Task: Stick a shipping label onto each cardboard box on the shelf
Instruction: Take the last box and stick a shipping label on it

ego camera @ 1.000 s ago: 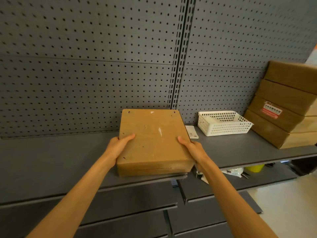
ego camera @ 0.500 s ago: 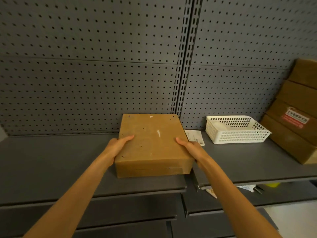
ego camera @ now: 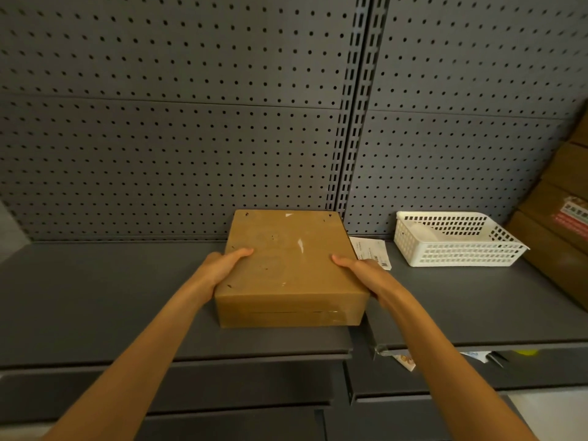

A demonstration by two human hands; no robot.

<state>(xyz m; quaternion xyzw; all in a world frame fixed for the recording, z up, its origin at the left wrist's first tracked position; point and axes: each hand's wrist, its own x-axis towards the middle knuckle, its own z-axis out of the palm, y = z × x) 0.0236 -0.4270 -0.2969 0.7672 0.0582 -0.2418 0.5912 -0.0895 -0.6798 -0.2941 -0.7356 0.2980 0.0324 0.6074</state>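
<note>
A flat brown cardboard box (ego camera: 286, 262) lies on the grey shelf (ego camera: 95, 297), near the middle joint. Its top is bare, with no label on it. My left hand (ego camera: 222, 265) grips its left side, thumb on the top face. My right hand (ego camera: 362, 270) grips its right side the same way. A white shipping label (ego camera: 370, 251) lies flat on the shelf just right of the box, partly behind my right hand. At the right edge a stack of brown cardboard boxes (ego camera: 553, 218) stands, one bearing a red and white sticker (ego camera: 574, 214).
A white perforated plastic basket (ego camera: 455, 238) sits on the shelf between the label and the stack. A grey pegboard wall (ego camera: 191, 122) backs the shelf. Lower shelves (ego camera: 445, 377) hold scraps of paper and something yellow.
The view has swung left, so the basket and stacked boxes slid toward the right edge. The box sits further back on the shelf, with both hands still on its sides.
</note>
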